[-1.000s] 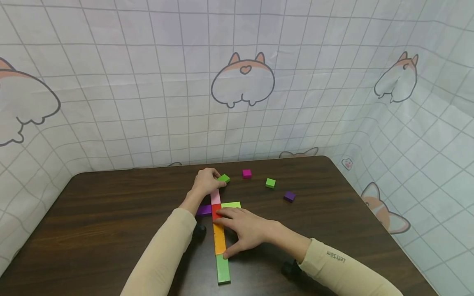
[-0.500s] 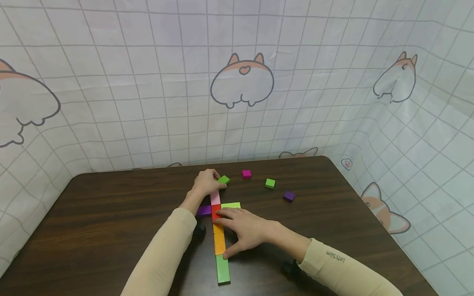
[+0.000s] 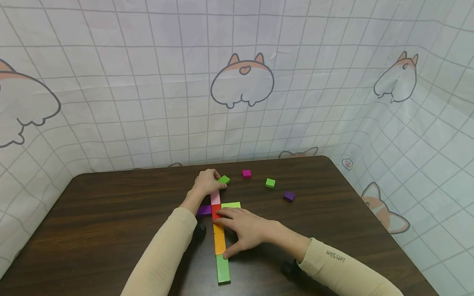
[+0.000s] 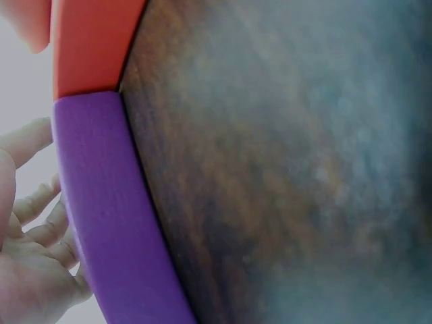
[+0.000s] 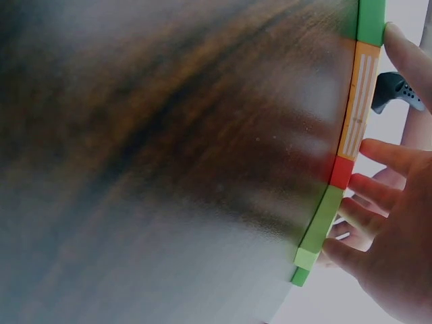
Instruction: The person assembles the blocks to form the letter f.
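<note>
One small green block (image 3: 224,179) near frame centre is pinched by the left hand (image 3: 207,182); the right hand (image 3: 246,228), widely spread, touches the red block (image 3: 215,209).

The purple block (image 4: 128,209), orange block (image 3: 219,238) and long green block (image 3: 223,269) look to me smooth and painted, with a soft sheen, on a glossy, dark wood-grained tabletop (image 3: 111,230), while the sleeves (image 3: 159,250) are matt cloth and the wall hanging (image 3: 148,115) creased fabric.

Red block (image 3: 215,208), orange block (image 3: 219,238), pale pink block (image 3: 215,198), purple block (image 3: 204,211), brown wood-grained table (image 3: 92,222), white grey-gridded backdrop (image 3: 148,90)
</note>
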Demonstrator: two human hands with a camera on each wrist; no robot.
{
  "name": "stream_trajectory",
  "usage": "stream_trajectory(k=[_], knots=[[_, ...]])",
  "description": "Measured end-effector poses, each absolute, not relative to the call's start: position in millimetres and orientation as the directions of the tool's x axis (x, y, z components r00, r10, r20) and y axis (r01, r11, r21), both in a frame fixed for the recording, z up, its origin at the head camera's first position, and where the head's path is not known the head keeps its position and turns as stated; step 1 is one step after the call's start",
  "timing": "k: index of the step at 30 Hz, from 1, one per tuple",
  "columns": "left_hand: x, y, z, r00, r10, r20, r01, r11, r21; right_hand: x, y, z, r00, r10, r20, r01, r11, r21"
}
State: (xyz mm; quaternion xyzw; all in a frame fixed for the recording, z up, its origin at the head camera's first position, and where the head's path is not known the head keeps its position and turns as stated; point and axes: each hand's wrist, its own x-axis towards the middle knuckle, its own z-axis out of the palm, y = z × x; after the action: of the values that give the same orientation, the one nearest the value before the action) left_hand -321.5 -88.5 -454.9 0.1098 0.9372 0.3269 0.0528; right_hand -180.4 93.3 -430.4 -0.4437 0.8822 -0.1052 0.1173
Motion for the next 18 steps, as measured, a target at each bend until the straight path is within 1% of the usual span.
stream_trajectory(k=[10, 18], knots=[[-323, -92, -452, -0.964, 0.266, -0.019, 0.197, 0.757, 0.622, -183, 91, -430, -0.586, -0.802, -0.114, -0.754, 0.591, -0.285], [-322, -101, -450, -0.952, 0.302, -0.048, 0.202, 0.737, 0.645, -183, 89, -429, -0.585, -0.803, -0.112, -0.755, 0.590, -0.286]])
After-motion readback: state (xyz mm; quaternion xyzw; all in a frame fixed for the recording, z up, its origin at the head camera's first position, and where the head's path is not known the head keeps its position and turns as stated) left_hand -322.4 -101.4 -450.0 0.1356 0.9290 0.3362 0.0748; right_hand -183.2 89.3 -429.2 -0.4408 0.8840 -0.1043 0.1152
